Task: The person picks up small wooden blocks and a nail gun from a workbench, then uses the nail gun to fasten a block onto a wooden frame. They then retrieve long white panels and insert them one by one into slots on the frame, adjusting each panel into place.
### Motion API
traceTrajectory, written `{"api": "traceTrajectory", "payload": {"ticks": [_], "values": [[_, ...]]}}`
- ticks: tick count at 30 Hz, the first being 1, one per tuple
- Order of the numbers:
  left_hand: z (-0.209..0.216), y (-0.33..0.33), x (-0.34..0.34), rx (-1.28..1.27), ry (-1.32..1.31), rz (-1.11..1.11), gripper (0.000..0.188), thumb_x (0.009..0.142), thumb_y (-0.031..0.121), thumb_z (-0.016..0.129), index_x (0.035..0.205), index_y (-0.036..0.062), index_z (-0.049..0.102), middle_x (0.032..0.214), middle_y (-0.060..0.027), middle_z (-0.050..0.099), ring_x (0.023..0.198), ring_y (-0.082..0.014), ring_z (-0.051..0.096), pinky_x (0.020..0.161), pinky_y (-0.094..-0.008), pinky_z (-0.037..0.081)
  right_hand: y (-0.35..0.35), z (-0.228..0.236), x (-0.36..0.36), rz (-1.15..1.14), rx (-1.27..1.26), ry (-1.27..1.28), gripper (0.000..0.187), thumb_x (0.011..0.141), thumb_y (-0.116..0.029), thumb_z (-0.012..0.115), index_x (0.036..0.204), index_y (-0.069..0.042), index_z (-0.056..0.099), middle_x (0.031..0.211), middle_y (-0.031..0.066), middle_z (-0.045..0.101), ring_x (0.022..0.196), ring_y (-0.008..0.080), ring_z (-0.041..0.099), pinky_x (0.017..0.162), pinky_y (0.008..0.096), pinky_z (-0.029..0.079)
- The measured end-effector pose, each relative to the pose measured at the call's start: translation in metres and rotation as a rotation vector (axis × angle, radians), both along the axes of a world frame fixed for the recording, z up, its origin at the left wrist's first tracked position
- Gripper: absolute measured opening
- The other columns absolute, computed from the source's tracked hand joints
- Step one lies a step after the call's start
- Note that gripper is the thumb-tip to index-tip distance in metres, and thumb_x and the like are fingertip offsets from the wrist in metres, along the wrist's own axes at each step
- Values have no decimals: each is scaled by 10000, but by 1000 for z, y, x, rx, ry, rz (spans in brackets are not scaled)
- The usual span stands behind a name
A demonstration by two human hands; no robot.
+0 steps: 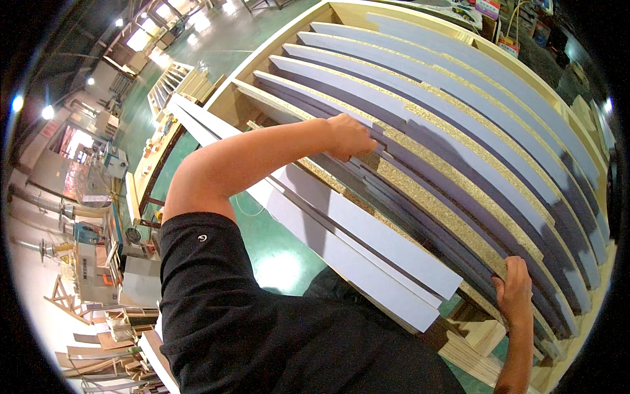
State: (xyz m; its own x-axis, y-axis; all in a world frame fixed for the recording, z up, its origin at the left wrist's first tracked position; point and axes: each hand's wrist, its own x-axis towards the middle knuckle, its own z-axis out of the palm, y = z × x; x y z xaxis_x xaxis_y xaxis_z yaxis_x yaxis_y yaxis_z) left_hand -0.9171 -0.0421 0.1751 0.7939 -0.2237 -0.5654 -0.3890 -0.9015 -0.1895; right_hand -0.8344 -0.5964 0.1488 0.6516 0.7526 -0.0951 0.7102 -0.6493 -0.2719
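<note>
Long particleboard strips with pale grey-white faces stand on edge, side by side, inside a large wooden frame (281, 41). My left arm reaches across to the middle of the rows. There my left hand (351, 136) is closed over the upper edge of one particleboard strip (413, 177); its fingertips are partly hidden. Farther right and nearer to me, my right hand (515, 289) grips a strip near its right end, with the thumb on the near side and the fingers over the top. I cannot tell whether both hands hold the same strip.
Several loose white strips (367, 226) lie along the near side, close to my body. Light timber pieces (474, 348) are at the lower right. On the left stand a long workbench (154, 167), a slatted wooden stack (180, 85) and workshop machines. Wood offcuts (108, 354) lie at the lower left.
</note>
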Motion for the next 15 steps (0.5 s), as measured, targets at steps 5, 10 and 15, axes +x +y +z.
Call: {"api": "traceTrajectory", "payload": {"ticks": [5,10,15], "values": [[-5,-1,-1,-8,-5,31,455,801,208,799,1191,101,589,1070,-145,702,1067,-374,708,820,-531,590,-5,-9,4,5,18,1,535,773,-76,828,1228,2,557,1206,242,588,1131,464,588,934,510,504],[-4,0,-2,-18,-6,6,455,807,234,810,1188,108,594,1090,-140,698,1076,-368,706,823,-528,590,1,-3,0,-18,15,10,520,783,-77,818,1227,4,559,1207,249,584,1134,475,580,936,518,498],[-1,0,-11,-25,-2,21,439,815,235,806,1181,116,594,1088,-136,699,1070,-365,709,819,-525,592,2,-4,-2,7,31,6,489,800,-90,808,1215,11,570,1218,254,587,1160,469,573,953,520,493]]}}
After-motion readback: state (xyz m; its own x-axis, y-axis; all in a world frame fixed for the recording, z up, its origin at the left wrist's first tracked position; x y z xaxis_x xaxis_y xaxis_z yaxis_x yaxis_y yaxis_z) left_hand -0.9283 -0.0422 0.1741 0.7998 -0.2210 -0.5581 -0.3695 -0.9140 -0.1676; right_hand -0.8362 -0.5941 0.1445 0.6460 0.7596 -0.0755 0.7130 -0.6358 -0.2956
